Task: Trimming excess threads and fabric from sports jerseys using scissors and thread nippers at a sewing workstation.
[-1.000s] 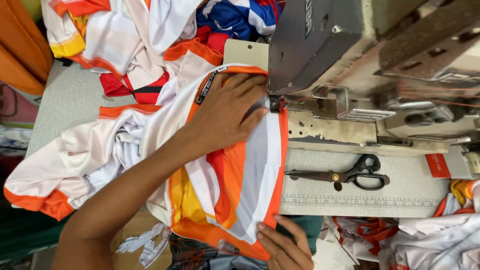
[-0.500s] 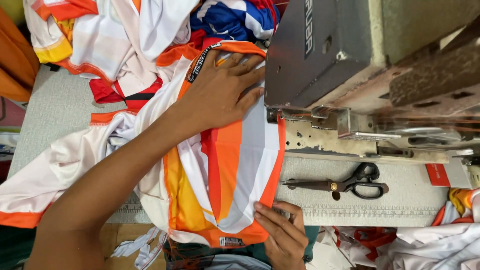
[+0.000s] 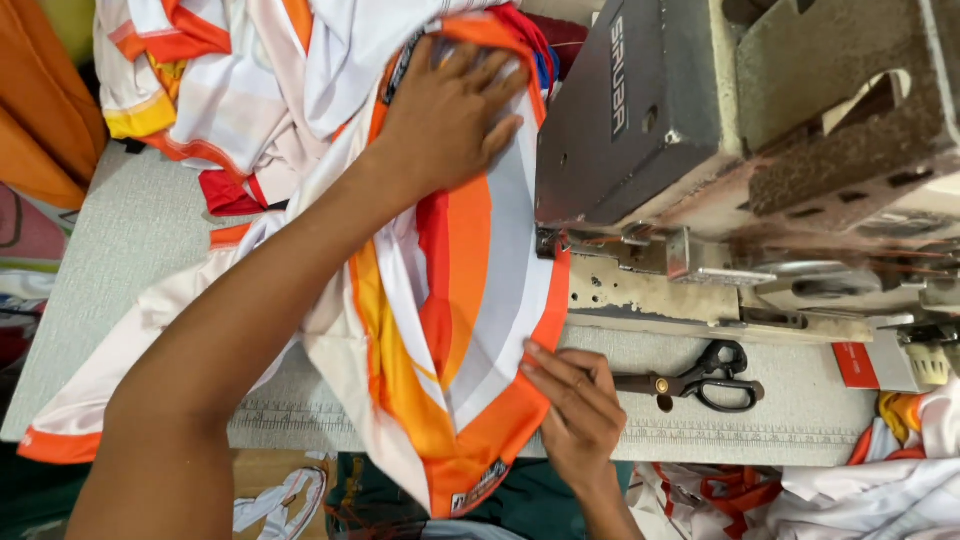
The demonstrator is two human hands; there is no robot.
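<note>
A: Hands status, head view?

B: Left hand (image 3: pixel 450 115) flat, fingers spread, pressing the orange and white striped garment (image 3: pixel 455 300) at about 12 o'clock of the table. Not gripping, just palm down. Right hand (image 3: pixel 575 410) at roughly 5 o'clock, fingertips pinning the garment's orange edge to the table (image 3: pixel 120 260). Hands well apart, one at each end of the fabric.

A: Garment orientation?

B: Long axis runs 12 to 6. Stripes follow the same line, converging toward a pointed orange hem at 6, which overhangs the table's near edge. Right-side edge lies just beside the sewing machine (image 3: pixel 700 130) base.

A: Anything else nearby?

B: Black-handled scissors (image 3: pixel 695 378) at 3 o'clock of the right hand, lying flat, blades pointing toward that hand, close to it; whether they touch, cannot tell. More striped fabric piled (image 3: pixel 230 80) at 10 o'clock.
</note>
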